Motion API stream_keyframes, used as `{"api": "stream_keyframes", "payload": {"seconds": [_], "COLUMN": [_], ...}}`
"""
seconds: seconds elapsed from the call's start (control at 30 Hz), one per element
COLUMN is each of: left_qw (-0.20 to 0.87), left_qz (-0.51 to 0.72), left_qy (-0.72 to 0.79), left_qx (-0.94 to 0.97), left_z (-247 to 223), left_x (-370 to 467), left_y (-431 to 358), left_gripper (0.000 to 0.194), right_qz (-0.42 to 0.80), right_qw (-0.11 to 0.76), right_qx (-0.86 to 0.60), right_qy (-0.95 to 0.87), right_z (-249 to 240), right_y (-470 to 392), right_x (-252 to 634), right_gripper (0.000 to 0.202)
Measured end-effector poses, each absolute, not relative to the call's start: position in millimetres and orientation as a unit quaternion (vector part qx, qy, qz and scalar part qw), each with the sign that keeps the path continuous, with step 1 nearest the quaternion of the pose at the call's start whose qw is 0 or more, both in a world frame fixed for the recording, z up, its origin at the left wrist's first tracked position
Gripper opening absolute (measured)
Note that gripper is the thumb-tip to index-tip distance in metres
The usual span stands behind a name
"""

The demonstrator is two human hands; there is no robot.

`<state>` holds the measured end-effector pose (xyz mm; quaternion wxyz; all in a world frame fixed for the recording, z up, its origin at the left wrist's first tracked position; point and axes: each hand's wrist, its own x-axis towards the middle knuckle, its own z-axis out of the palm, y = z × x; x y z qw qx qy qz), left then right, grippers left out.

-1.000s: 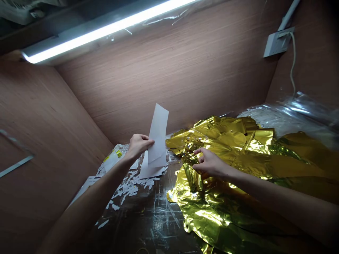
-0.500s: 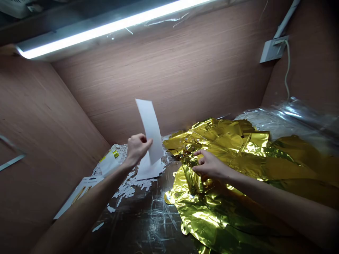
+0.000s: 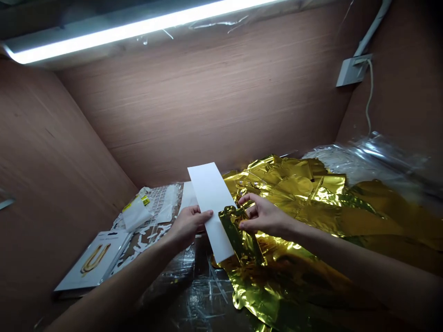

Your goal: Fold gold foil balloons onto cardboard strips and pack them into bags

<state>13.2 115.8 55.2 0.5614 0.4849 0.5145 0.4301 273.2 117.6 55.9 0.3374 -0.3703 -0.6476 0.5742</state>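
A white paper strip point(image 3: 209, 184) is pinched between the thumb and fingers of my left hand point(image 3: 188, 225), tilted in front of me. Against its right edge lies a folded gold foil balloon point(image 3: 232, 233), crinkled and shiny. The thumb and bent fingers of my right hand point(image 3: 268, 216) are closed on the foil at its upper right. More flat gold foil balloons point(image 3: 294, 186) spread in a heap behind and below my right hand and forearm. Behind the strip shows part of another white sheet point(image 3: 187, 196).
On the left lies a white package point(image 3: 92, 258) picturing a gold letter U. Beyond it are a white bag point(image 3: 136, 213) with a yellow label and scattered white scraps point(image 3: 140, 242). Clear plastic film point(image 3: 374, 154) lies at the right back. Wooden walls enclose the table; a lamp point(image 3: 138, 32) hangs above.
My left hand has brought the white strip down and right, away from the white sheets, to the foil. My right hand has lifted the folded foil balloon against it. The view has shifted slightly.
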Motion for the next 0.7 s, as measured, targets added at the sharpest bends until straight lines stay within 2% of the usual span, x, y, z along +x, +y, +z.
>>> {"api": "stream_keyframes", "payload": {"seconds": [0.07, 0.13, 0.2, 0.3, 0.37, 0.4, 0.43, 0.5, 0.53, 0.6, 0.7], "left_qw": [0.586, 0.553, 0.412, 0.128, 0.056, 0.050, 0.052, 0.060, 0.066, 0.086, 0.118], "left_qz": [0.404, 0.343, 0.264, 0.206, 0.211, 0.213, 0.211, 0.203, 0.197, 0.194, 0.194], "left_qy": [0.515, 0.544, 0.586, 0.586, 0.527, 0.487, 0.447, 0.390, 0.374, 0.358, 0.337], "left_qx": [0.478, 0.531, 0.645, 0.773, 0.822, 0.846, 0.868, 0.896, 0.904, 0.909, 0.914], "left_z": [40, 34, 37, 48, 49, 47, 43, 34, 28, 20, 14], "left_x": [24, 28, 28, 25, 26, 29, 32, 38, 41, 44, 45], "left_y": [103, 96, 91, 82, 73, 68, 63, 53, 49, 45, 44], "left_gripper": [0.048, 0.049, 0.051, 0.047, 0.038, 0.042, 0.058, 0.101, 0.115, 0.120, 0.121], "right_qz": [0.549, 0.523, 0.501, 0.495, 0.509, 0.520, 0.534, 0.564, 0.572, 0.559, 0.470], "right_qw": [0.305, 0.271, 0.243, 0.223, 0.227, 0.233, 0.242, 0.258, 0.262, 0.262, 0.253], "right_qx": [-0.402, -0.434, -0.458, -0.468, -0.460, -0.454, -0.448, -0.434, -0.429, -0.431, -0.446], "right_qy": [-0.666, -0.681, -0.692, -0.698, -0.691, -0.684, -0.675, -0.653, -0.648, -0.658, -0.718], "right_z": [47, 35, 26, 20, 20, 20, 20, 20, 20, 19, 16], "right_y": [112, 107, 105, 104, 104, 104, 103, 99, 97, 91, 82], "right_x": [269, 267, 266, 266, 264, 262, 260, 256, 255, 252, 252], "right_gripper": [0.054, 0.050, 0.047, 0.044, 0.044, 0.045, 0.045, 0.047, 0.046, 0.042, 0.034]}}
